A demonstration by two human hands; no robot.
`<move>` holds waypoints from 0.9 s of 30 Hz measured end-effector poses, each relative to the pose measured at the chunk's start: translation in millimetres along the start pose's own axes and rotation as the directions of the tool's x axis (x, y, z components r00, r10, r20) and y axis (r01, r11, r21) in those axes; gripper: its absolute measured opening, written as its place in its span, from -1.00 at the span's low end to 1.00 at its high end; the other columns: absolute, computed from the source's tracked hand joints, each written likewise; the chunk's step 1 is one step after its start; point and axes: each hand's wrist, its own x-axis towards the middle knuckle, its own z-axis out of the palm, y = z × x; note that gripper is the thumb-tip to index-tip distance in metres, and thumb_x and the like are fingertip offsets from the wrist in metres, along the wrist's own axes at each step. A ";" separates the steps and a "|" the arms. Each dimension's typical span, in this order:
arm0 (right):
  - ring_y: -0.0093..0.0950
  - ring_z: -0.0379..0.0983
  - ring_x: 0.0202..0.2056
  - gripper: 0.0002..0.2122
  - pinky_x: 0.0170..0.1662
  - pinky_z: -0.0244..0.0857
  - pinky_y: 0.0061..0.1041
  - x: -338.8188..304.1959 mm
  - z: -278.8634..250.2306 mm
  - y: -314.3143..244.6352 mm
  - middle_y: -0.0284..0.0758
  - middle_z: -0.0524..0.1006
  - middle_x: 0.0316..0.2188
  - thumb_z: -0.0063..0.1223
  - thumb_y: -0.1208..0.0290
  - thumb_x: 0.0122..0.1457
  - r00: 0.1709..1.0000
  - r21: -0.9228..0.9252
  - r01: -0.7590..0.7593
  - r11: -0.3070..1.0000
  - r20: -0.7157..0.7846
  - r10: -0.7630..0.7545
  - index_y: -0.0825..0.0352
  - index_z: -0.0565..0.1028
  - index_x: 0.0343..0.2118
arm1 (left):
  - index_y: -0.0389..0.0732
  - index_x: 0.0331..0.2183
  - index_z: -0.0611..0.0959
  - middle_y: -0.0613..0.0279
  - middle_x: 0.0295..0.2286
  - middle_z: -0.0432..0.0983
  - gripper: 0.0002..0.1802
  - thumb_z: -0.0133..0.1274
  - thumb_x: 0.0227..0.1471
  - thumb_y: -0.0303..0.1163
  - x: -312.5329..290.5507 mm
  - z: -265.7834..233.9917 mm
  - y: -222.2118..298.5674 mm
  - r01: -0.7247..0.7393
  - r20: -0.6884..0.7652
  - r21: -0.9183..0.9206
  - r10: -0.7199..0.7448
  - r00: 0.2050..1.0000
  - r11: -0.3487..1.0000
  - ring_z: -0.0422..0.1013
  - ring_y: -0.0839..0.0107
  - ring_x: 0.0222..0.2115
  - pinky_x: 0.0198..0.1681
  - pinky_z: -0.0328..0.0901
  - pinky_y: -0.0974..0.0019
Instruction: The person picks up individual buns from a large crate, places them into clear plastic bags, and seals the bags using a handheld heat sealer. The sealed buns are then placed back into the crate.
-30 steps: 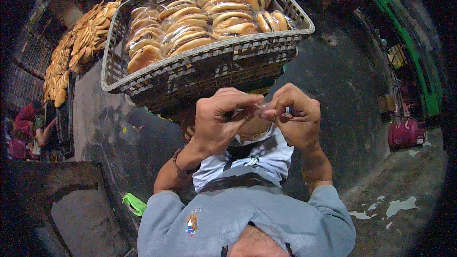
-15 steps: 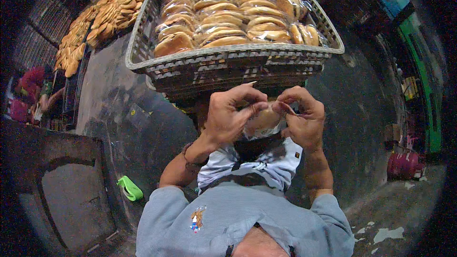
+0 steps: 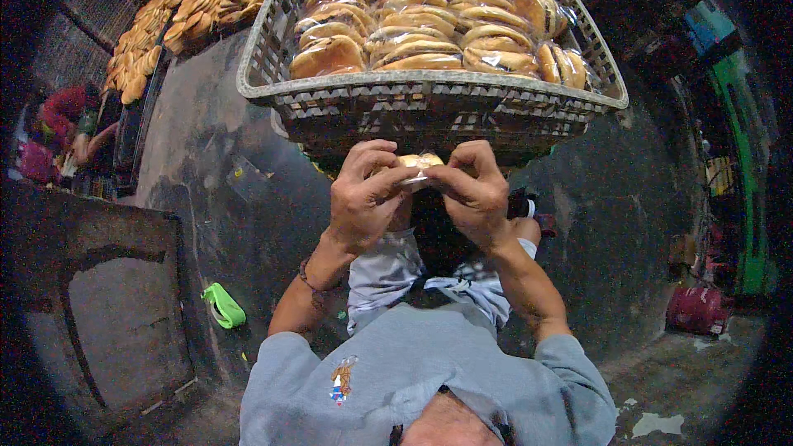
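Between my hands, just in front of the crate, is a bagged bread (image 3: 422, 161) in see-through plastic, its pale side and shiny film catching the light. My left hand (image 3: 366, 190) pinches one end between thumb and curled fingers. On the opposite end my right hand (image 3: 472, 186) has the same kind of grip, its thumb near the left one. The fingers cover part of the package. Beyond them, a grey plastic crate (image 3: 429, 81) holds several rows of bagged breads (image 3: 413, 29), most lying flat and overlapping, a few standing on edge at the right.
At the far left, unwrapped breads (image 3: 219, 0) lie heaped on dark trays. Another person (image 3: 70, 120) in red works by the left edge. A green strap roll (image 3: 223, 306) lies on the floor at left; a dark red cylinder (image 3: 698, 310) stands at right.
My hands have moved left and come level around the bagged bread, which has turned to show its narrow side. The crate appears farther right in view, and my legs are spread wider.
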 end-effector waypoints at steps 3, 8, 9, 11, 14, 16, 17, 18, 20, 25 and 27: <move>-0.39 0.45 -0.37 -0.73 -0.34 0.36 -0.48 -18.5 7.6 8.1 -0.31 0.45 -0.40 0.36 0.60 -0.23 0.997 0.010 -0.051 0.999 0.055 0.050 0.27 0.67 -0.36 | -0.12 -0.35 0.76 0.22 -0.33 0.51 -0.67 0.34 -0.31 -0.59 -21.8 3.1 -10.0 0.011 0.016 -0.008 -0.011 1.000 1.000 0.45 0.14 -0.12 -0.07 0.41 0.17; -0.42 0.53 -0.34 -0.75 -0.28 0.44 -0.46 -33.2 -0.8 3.9 -0.30 0.53 -0.34 0.44 0.50 -0.17 0.911 0.215 -0.405 0.889 0.177 0.373 0.27 0.66 -0.35 | -0.17 -0.37 0.74 0.11 -0.24 0.47 -0.79 0.31 -0.18 -0.56 -38.8 7.2 3.5 0.193 0.053 -0.126 -0.188 0.981 0.973 0.44 0.17 -0.10 -0.06 0.38 0.20; -0.49 0.53 -0.30 -0.75 -0.25 0.46 -0.49 -31.0 3.7 -1.3 -0.31 0.56 -0.28 0.42 0.44 -0.08 0.830 0.353 -0.554 0.753 0.170 0.531 0.31 0.65 -0.29 | -0.20 -0.37 0.73 0.10 -0.23 0.46 -0.81 0.31 -0.16 -0.54 -41.2 9.3 3.3 0.242 0.070 -0.151 -0.234 0.970 0.958 0.44 0.18 -0.09 -0.07 0.37 0.22; -0.52 0.54 -0.27 -0.75 -0.24 0.47 -0.51 -26.3 3.3 4.3 -0.31 0.56 -0.24 0.40 0.41 -0.02 0.768 0.397 -0.639 0.659 0.281 0.575 0.34 0.64 -0.26 | -0.25 -0.35 0.71 0.08 -0.21 0.44 -0.80 0.30 -0.13 -0.49 -39.1 11.8 -1.3 0.303 0.059 -0.192 -0.297 0.953 0.933 0.43 0.22 -0.09 -0.07 0.36 0.25; -0.55 0.55 -0.31 -0.78 -0.22 0.49 -0.55 -22.2 2.2 11.5 -0.29 0.58 -0.22 0.34 0.41 0.06 0.663 0.445 -0.744 0.499 0.395 0.636 0.39 0.63 -0.26 | -0.31 -0.33 0.66 0.08 -0.20 0.44 -0.74 0.27 -0.10 -0.38 -32.5 23.7 -11.7 0.375 0.020 -0.260 -0.384 0.923 0.890 0.43 0.27 -0.08 -0.08 0.34 0.31; -0.55 0.56 -0.35 -0.79 -0.23 0.49 -0.56 -20.9 -1.2 18.6 -0.30 0.58 -0.27 0.33 0.42 0.07 0.640 0.504 -0.754 0.420 0.423 0.641 0.41 0.63 -0.27 | -0.32 -0.32 0.66 0.07 -0.20 0.49 -0.69 0.20 -0.05 -0.27 -21.5 35.1 -10.1 0.399 0.027 -0.306 -0.411 0.911 0.864 0.45 0.31 -0.13 -0.10 0.34 0.34; -0.57 0.55 -0.40 -0.79 -0.32 0.47 -0.59 -22.9 -3.1 20.2 -0.30 0.58 -0.33 0.30 0.43 0.10 0.674 0.525 -0.722 0.450 0.385 0.631 0.42 0.61 -0.24 | -0.32 -0.32 0.66 0.08 -0.21 0.53 -0.65 0.15 0.00 -0.20 -15.9 40.8 -7.0 0.393 0.029 -0.327 -0.406 0.913 0.860 0.47 0.34 -0.18 -0.12 0.35 0.36; -0.59 0.54 -0.45 -0.80 -0.41 0.44 -0.63 -24.6 -4.6 21.3 -0.31 0.58 -0.40 0.27 0.45 0.13 0.705 0.544 -0.688 0.481 0.343 0.620 0.43 0.60 -0.22 | -0.32 -0.31 0.67 0.09 -0.25 0.56 -0.64 0.13 0.01 -0.18 -9.1 44.2 -6.2 0.406 0.106 -0.333 -0.394 0.913 0.851 0.48 0.36 -0.23 -0.15 0.36 0.36; -0.60 0.53 -0.51 -0.80 -0.51 0.42 -0.66 -32.2 -16.4 24.4 -0.30 0.59 -0.46 0.21 0.46 0.18 0.705 0.582 -0.668 0.465 0.294 0.645 0.45 0.58 -0.18 | -0.32 -0.30 0.68 0.11 -0.32 0.61 -0.60 0.10 0.04 -0.14 -0.8 58.4 -4.3 0.451 0.273 -0.340 -0.372 0.887 0.825 0.50 0.39 -0.32 -0.19 0.37 0.38; -0.55 0.54 -0.50 -0.78 -0.55 0.42 -0.62 -56.5 -81.3 47.7 -0.32 0.60 -0.38 0.10 0.42 0.26 0.524 0.717 -0.661 0.221 0.231 0.820 0.44 0.56 -0.11 | -0.28 -0.19 0.66 0.16 -0.28 0.62 -0.60 -0.11 0.21 -0.17 4.7 115.6 2.3 0.861 0.492 -0.319 -0.707 0.508 0.397 0.53 0.34 -0.29 -0.18 0.42 0.21; -0.59 0.52 -0.48 -0.78 -0.48 0.39 -0.62 -98.2 -117.7 89.6 -0.35 0.62 -0.39 0.13 0.44 0.23 0.408 0.597 -0.746 0.294 0.060 0.911 0.42 0.57 -0.11 | -0.28 -0.18 0.62 0.13 -0.27 0.61 -0.63 -0.13 0.23 -0.21 1.3 137.5 6.3 0.870 0.650 -0.493 -0.676 0.348 -0.026 0.55 0.28 -0.28 -0.14 0.45 0.19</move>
